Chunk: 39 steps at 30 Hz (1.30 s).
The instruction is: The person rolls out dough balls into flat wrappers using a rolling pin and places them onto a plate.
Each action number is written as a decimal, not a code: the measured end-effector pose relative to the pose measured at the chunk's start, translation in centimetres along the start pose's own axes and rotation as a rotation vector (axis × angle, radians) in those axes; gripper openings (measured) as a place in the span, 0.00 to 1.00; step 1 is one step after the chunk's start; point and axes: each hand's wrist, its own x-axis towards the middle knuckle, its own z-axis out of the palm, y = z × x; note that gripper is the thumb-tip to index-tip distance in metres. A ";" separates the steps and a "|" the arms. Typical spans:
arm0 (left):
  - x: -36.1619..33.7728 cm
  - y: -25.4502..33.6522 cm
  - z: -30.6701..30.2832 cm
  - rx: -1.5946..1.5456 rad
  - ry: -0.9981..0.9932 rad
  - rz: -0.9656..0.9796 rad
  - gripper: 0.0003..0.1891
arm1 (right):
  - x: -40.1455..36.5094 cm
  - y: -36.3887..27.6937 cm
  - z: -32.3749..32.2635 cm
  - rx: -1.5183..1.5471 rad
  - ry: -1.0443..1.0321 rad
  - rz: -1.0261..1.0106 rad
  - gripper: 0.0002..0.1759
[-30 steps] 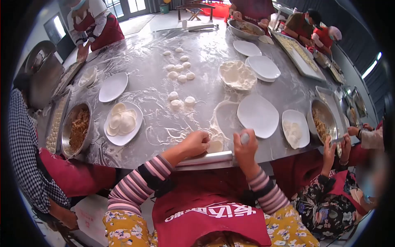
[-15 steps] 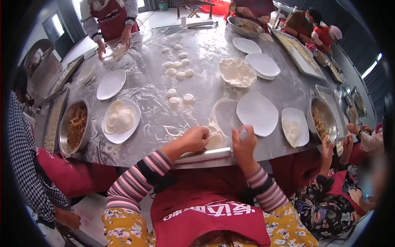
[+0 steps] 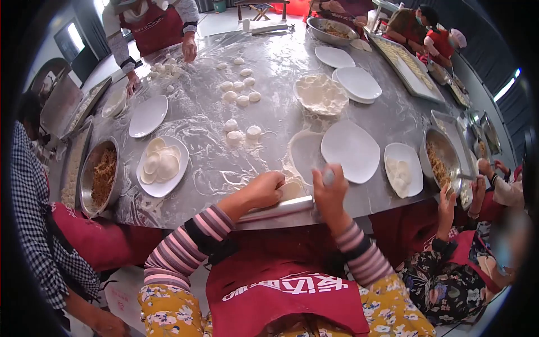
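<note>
My left hand (image 3: pixel 266 190) is closed at the near table edge, fingers curled at the rim of a thin round dough wrapper (image 3: pixel 292 191). What its fingertips pinch is hidden, but the wrapper lies right beside them. My right hand (image 3: pixel 330 194) is wrapped round a rolling pin, whose grey rounded end shows between thumb and forefinger. A pale metallic cylinder (image 3: pixel 283 208), seemingly the pin's roller, stretches left from that fist along the table edge, in front of the wrapper. Beyond my hands are small dough balls (image 3: pixel 234 138) on the floury metal table (image 3: pixel 219 168).
A plate of wrappers (image 3: pixel 161 191) and a bowl of filling (image 3: pixel 114 185) stand left. Right are a flour bowl (image 3: pixel 320 111), a white plate (image 3: pixel 351 154), another wrapper plate (image 3: pixel 414 188) and a filling bowl (image 3: pixel 456 168). Co-workers surround the table; one across handles dough pieces (image 3: pixel 163 69).
My right hand has shifted slightly left and up with the pin; my left hand has barely moved. Across the table, a co-worker's hands have spread apart, leaving a scatter of dough pieces between them.
</note>
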 end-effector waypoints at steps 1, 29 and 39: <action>-0.1 0.3 0.0 0.047 0.024 0.033 0.09 | 0.7 1.0 1.5 -0.014 -0.001 0.015 0.14; -2.4 -1.2 -1.4 -0.298 0.063 0.075 0.09 | -2.3 0.4 -1.1 0.162 -0.065 0.238 0.12; -12.2 -14.1 -20.9 0.102 0.864 -0.446 0.11 | -2.0 1.0 -0.7 0.198 -0.070 0.084 0.11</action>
